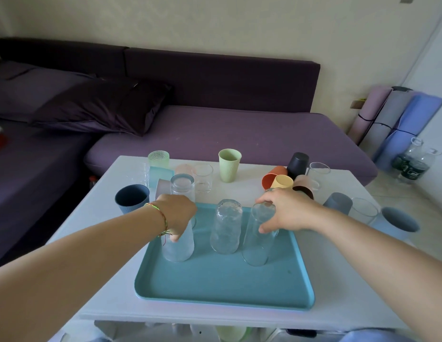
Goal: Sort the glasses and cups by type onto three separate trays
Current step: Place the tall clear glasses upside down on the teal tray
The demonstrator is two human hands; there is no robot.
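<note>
A blue tray (pixel 222 290) lies on the white table (pixel 96 243). Three tall clear glasses stand upside down on it. My left hand (pixel 176 213) grips the top of the frosted left glass (pixel 178 248). Between the two hands the textured middle glass (pixel 226 225) stands free. My right hand (pixel 284 209) grips the smooth right glass (pixel 258 243) near its top. Behind the tray stand or lie several more cups and glasses: a dark blue cup (pixel 131 197), an upturned clear glass (pixel 183 185), a green ribbed cup (pixel 229 164), and orange (pixel 273 177) and yellow (pixel 284 181) cups lying on their sides.
A purple sofa (pixel 215 129) with a dark pillow (pixel 101 107) runs behind the table. Rolled mats (pixel 397 124) and glass jars (pixel 412 161) stand on the floor at the right. More glasses and grey-blue cups (pixel 338 202) crowd the table's right edge.
</note>
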